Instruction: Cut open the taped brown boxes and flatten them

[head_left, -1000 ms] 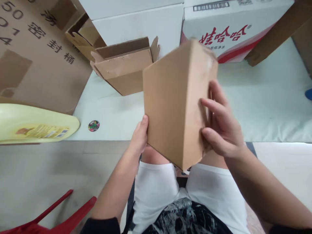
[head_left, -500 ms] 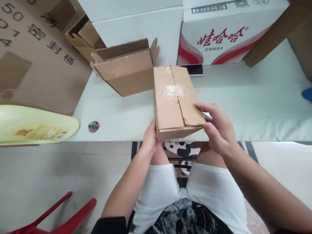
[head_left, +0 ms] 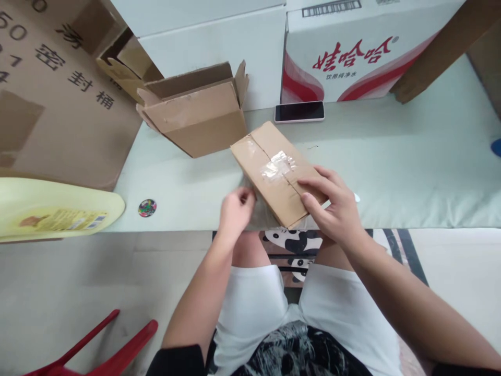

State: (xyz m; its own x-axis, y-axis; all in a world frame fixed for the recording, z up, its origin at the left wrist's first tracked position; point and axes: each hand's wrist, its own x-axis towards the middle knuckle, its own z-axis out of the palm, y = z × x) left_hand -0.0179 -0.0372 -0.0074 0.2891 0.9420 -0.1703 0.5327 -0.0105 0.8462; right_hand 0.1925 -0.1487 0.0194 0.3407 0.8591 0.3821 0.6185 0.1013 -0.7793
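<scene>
A small brown cardboard box (head_left: 274, 175) rests at an angle near the table's front edge, with crumpled clear tape across the seam of its closed top flaps. My right hand (head_left: 331, 203) grips its right front end, fingers and thumb over the top. Just left of the box is my left hand (head_left: 237, 209), off the cardboard, its fingers curled together in a pinch. Whatever may be between them is too blurred to make out. Behind, to the left, stands a second cardboard box (head_left: 203, 125) with its flaps up.
A phone (head_left: 299, 112) lies before a white-and-red carton (head_left: 352, 57). At left are a large brown carton (head_left: 66, 115), a pale yellow bottle (head_left: 58, 209) and a round sticker (head_left: 147, 208). A red stool (head_left: 117, 350) stands on the floor.
The taped box has turned, its far end swinging left and lowering, which uncovers the phone. My left hand has let go of its side and pinched its fingers; my right hand stays on it.
</scene>
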